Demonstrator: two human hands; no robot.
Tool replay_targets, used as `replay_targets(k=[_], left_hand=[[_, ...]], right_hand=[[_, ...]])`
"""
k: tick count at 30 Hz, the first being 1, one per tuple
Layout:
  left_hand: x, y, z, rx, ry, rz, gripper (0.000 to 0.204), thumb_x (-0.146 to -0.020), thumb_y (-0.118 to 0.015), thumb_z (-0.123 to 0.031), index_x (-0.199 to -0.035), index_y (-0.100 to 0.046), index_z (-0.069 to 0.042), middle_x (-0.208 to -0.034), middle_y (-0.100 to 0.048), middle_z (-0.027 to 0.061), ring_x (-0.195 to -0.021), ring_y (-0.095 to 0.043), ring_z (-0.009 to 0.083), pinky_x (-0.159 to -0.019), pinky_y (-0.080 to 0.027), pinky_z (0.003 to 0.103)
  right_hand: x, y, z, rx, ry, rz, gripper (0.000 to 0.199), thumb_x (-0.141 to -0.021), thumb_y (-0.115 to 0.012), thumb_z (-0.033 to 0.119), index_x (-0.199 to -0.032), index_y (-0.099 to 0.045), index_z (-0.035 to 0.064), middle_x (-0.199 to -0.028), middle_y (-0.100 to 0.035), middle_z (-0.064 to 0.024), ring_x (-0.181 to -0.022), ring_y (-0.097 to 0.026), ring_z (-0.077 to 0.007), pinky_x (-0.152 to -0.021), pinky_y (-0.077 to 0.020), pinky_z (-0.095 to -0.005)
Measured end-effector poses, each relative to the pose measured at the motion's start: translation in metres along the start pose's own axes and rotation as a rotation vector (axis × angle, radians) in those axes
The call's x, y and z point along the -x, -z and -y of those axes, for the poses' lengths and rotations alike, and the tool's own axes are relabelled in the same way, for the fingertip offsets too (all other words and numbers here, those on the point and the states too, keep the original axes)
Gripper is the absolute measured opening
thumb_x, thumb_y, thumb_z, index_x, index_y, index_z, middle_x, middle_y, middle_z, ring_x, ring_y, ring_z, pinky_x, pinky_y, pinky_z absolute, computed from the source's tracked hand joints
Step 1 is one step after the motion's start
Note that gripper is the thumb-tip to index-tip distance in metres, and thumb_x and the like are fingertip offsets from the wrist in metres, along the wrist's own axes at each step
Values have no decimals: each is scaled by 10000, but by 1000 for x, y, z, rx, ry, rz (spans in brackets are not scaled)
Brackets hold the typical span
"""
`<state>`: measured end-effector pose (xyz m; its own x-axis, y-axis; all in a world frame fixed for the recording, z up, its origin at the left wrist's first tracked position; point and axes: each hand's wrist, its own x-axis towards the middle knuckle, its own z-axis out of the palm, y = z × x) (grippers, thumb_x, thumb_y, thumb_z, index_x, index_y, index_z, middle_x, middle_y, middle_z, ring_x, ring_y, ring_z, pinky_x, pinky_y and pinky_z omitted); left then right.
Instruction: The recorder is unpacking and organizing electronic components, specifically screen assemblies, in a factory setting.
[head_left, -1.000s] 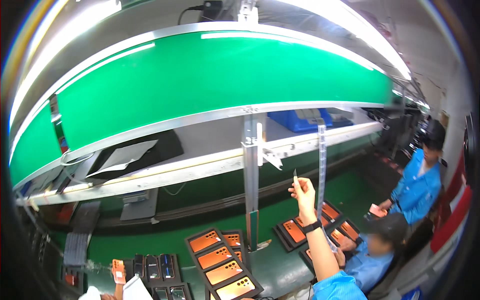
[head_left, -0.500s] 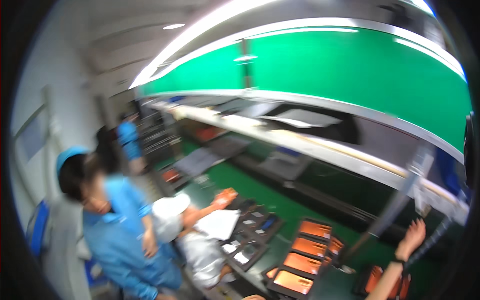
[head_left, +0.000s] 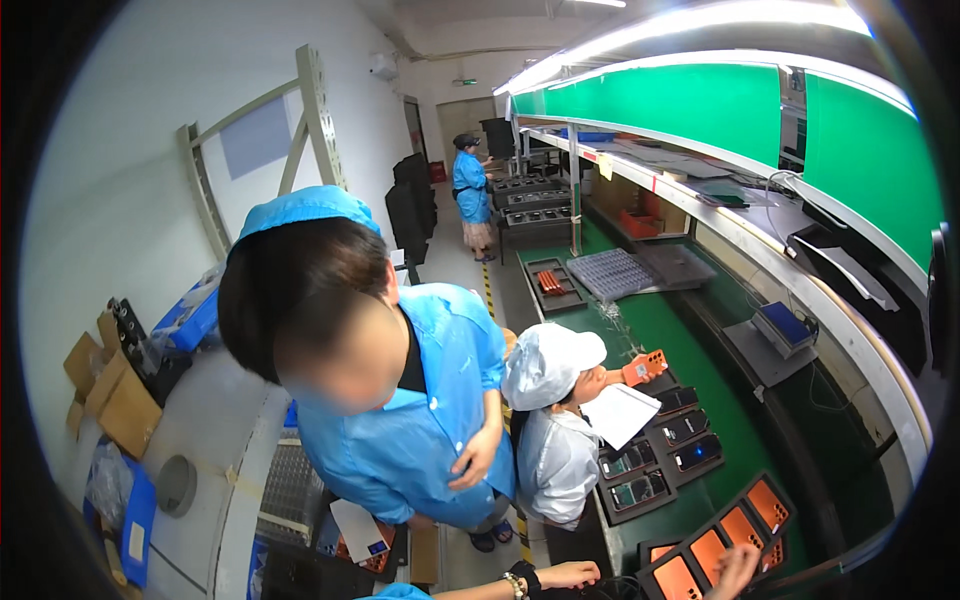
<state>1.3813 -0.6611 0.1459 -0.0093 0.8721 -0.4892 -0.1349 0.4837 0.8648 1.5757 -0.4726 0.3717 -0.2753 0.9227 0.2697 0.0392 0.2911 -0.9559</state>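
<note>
My right hand (head_left: pixel 738 568) is at the lower right, over a black tray (head_left: pixel 668 560) of orange phones (head_left: pixel 707 552). Its fingers are apart and slightly blurred, with nothing visible in them; whether they touch a phone I cannot tell. From the lower edge my left arm reaches to the right, with a blue sleeve, beads and a black wristband. My left hand (head_left: pixel 568 575) is beside the bench edge, fingers loosely stretched and nothing seen in them. Some dark cables (head_left: pixel 622 585) lie just past its fingertips.
A co-worker in blue (head_left: pixel 410 400) stands close on the left. Beyond, a white-capped co-worker (head_left: pixel 560 450) holds an orange phone (head_left: pixel 645 367) and white paper (head_left: pixel 620 413) by trays of dark phones (head_left: pixel 640 490). A shelf rail (head_left: pixel 760 235) runs above the green bench (head_left: pixel 640 310).
The view has swung left and sharpened, bringing more of the wall and aisle in. My right hand, earlier raised near the shelf post, is now low by the orange phones. More of my left arm shows.
</note>
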Motion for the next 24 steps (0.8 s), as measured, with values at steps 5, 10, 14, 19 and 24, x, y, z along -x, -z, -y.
replay_targets(k=[5, 10, 14, 19, 24], left_hand=[[5, 29, -29, -539, -211, 60, 390, -1006, -329, -359, -1125, -559, -67, -997, -629, 106, -918, -595, 243, -860, -451, 354], [-7, 47, -66, -651, -83, 426, 462, -998, -337, -399, -1128, -593, -38, -1061, -652, 157, -1009, -608, 301, -894, -440, 394], [-25, 42, -118, -820, -113, 559, 514, -983, -355, -444, -1082, -639, -27, -1031, -670, 148, -961, -623, 302, -875, -453, 400], [-68, 19, -133, -1022, -85, 693, 470, -964, -419, -446, -961, -710, -78, -880, -701, 73, -747, -633, 190, -681, -490, 343], [-88, 7, -160, -963, 120, 744, 443, -964, -465, -424, -863, -745, -96, -872, -721, 73, -776, -643, 224, -772, -489, 360]], right_hand=[[9, -64, -91, 577, -87, 922, 361, -930, -566, 305, -1155, -601, 24, -1018, -659, -144, -996, -599, -281, -889, -458, -362], [67, -73, -172, -239, -935, 941, 389, -988, -501, 313, -1270, -563, 54, -1070, -665, -68, -993, -590, -155, -889, -468, -278], [104, -50, -178, -430, -855, 817, 530, -998, -472, 351, -1420, -393, 39, -1409, -448, -140, -1305, -417, -253, -1072, -340, -345], [108, -30, -161, -381, -840, 823, 561, -990, -483, 366, -1431, -370, 38, -1434, -408, -146, -1330, -372, -260, -1089, -308, -350], [92, -17, -150, -236, -741, 917, 593, -982, -495, 381, -1442, -348, 37, -1459, -367, -152, -1355, -328, -267, -1106, -276, -356]])
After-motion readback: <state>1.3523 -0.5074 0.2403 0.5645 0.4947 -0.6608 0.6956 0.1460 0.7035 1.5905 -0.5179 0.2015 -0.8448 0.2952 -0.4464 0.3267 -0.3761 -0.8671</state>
